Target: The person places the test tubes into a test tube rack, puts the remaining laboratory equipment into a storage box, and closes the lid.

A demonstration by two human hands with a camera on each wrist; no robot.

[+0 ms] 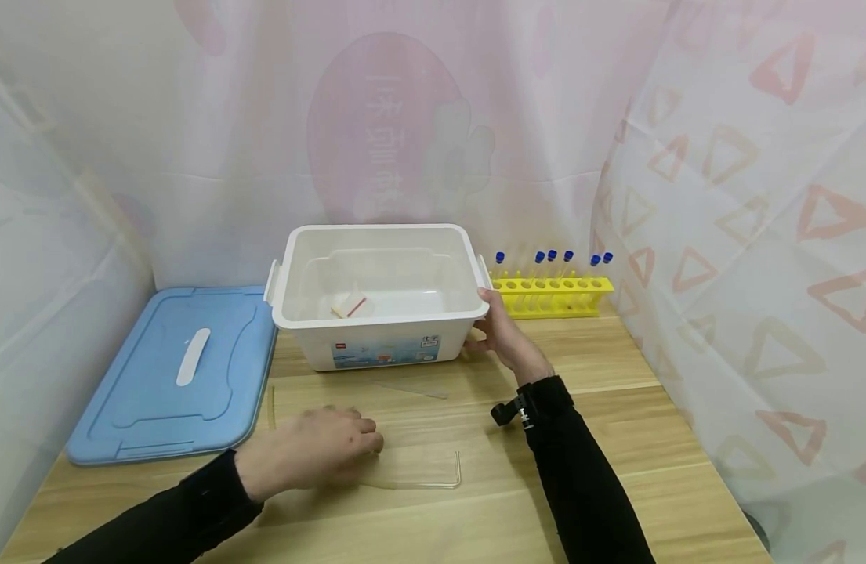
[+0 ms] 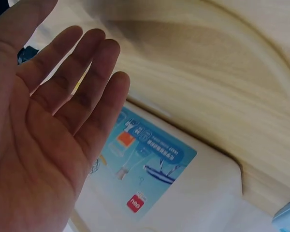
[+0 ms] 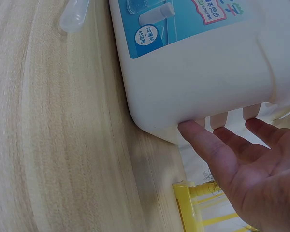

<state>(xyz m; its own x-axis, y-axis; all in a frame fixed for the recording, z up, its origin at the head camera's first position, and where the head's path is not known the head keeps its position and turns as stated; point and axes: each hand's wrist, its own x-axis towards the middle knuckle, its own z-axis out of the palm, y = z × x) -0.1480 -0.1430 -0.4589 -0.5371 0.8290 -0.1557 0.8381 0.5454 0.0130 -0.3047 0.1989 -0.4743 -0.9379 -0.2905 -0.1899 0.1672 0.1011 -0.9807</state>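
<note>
A white plastic storage box (image 1: 379, 323) with a blue printed label (image 2: 150, 157) stands at the middle of the table. My right hand (image 1: 501, 333) is at its right end, near the rim and handle; in the right wrist view its extended fingertips (image 3: 188, 126) touch the box's side wall. My left hand (image 1: 316, 446), blurred in the head view, is over the table in front of the box. Its palm (image 2: 34, 159) is bare and its fingers are spread straight. Beside it lies a bent clear tube (image 1: 425, 485), partly hidden by the hand. A pale curved hose (image 2: 251, 29) crosses the left wrist view.
A blue lid (image 1: 150, 392) with a white handle lies left of the box. Behind right stands a yellow rack (image 1: 556, 305) of blue-capped test tubes. A clear plastic dropper (image 3: 75, 14) lies before the box. Inside it is a small red-striped packet (image 1: 349, 305). Curtains surround the table.
</note>
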